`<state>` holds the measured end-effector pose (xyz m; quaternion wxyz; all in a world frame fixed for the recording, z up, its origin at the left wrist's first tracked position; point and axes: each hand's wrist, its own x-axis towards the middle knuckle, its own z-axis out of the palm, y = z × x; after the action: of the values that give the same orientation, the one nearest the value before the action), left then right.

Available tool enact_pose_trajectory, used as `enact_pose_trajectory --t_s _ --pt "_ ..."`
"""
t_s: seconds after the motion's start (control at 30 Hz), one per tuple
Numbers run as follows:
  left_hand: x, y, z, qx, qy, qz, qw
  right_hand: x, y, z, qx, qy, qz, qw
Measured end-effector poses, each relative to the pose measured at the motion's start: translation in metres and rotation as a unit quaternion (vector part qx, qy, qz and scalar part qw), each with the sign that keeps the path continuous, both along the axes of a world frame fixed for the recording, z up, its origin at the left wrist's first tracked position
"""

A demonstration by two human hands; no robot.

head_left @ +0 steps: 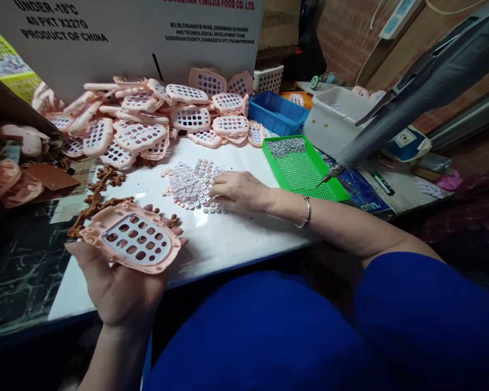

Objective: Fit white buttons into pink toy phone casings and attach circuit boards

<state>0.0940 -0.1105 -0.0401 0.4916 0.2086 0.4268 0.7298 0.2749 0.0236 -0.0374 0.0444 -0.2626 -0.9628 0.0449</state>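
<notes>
My left hand point(120, 293) grips a pale pink plastic shell point(171, 255) from below, tilted above the table's left front. Set into the shell is a white panel point(140, 239) with rows of rounded holes; dark shows through them. My right hand point(240, 190) reaches to the right side of a spread of small printed button pieces point(183, 184) on the white tabletop. Its fingers are curled down and close together at the pieces. The fingertips are partly hidden, so any piece between them cannot be made out.
Many similar pink shells point(142, 136) are heaped at the back. Brown plastic parts point(92, 209) lie left. A green tray point(285, 165) with small metal bits, a blue bin point(277, 111) and a white bin point(330, 117) stand right. An electric screwdriver point(375, 125) hangs over the tray.
</notes>
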Motion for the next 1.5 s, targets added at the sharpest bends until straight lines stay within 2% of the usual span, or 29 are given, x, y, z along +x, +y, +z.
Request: enact_pose_trajectory --t_s 0.27,0.53,0.67,0.8,0.87,0.93,1.0,1.03,1.07,1.13,1.2,1.33,1.5 --pt "0.009 0.002 0.0 0.045 -0.036 -0.049 0.997 0.016 -0.022 -0.018 -0.029 -0.003 -0.045 0.999" --pt "0.019 0.0 0.004 0.022 -0.029 -0.08 0.996 0.028 -0.023 -0.01 -0.164 0.05 -0.096 0.98" --pt "0.025 0.001 0.007 -0.019 -0.065 -0.084 0.994 0.03 -0.022 -0.009 -0.251 0.125 -0.123 0.952" --pt "0.034 0.002 0.001 -0.056 -0.071 -0.073 0.993 0.028 -0.03 -0.005 -0.32 0.265 -0.171 0.893" --pt "0.039 0.003 -0.005 -0.063 -0.075 -0.075 0.992 0.026 -0.037 0.001 -0.265 0.343 -0.143 0.89" --pt "0.046 0.005 -0.012 -0.038 -0.074 -0.093 0.992 0.022 -0.045 0.008 -0.121 0.388 -0.077 0.91" --pt "0.052 0.007 -0.016 0.003 -0.072 -0.108 0.992 0.017 -0.053 0.011 0.064 0.375 0.012 0.925" --pt "0.055 0.008 -0.017 0.017 -0.073 -0.112 0.991 0.014 -0.056 0.011 0.146 0.352 0.05 0.923" --pt "0.058 0.008 -0.018 0.023 -0.077 -0.118 0.99 0.01 -0.058 0.01 0.213 0.327 0.078 0.917" --pt "0.062 0.007 -0.018 0.018 -0.088 -0.131 0.987 0.002 -0.063 0.004 0.293 0.289 0.103 0.906" --pt "0.063 0.005 -0.019 0.011 -0.097 -0.141 0.985 -0.005 -0.067 -0.004 0.315 0.28 0.104 0.901" --pt "0.06 0.003 -0.026 0.015 -0.107 -0.13 0.986 -0.013 -0.074 -0.015 0.292 0.291 0.104 0.905" --pt "0.058 0.001 -0.03 0.015 -0.13 -0.126 0.983 -0.011 -0.08 -0.013 0.241 0.265 0.096 0.929"
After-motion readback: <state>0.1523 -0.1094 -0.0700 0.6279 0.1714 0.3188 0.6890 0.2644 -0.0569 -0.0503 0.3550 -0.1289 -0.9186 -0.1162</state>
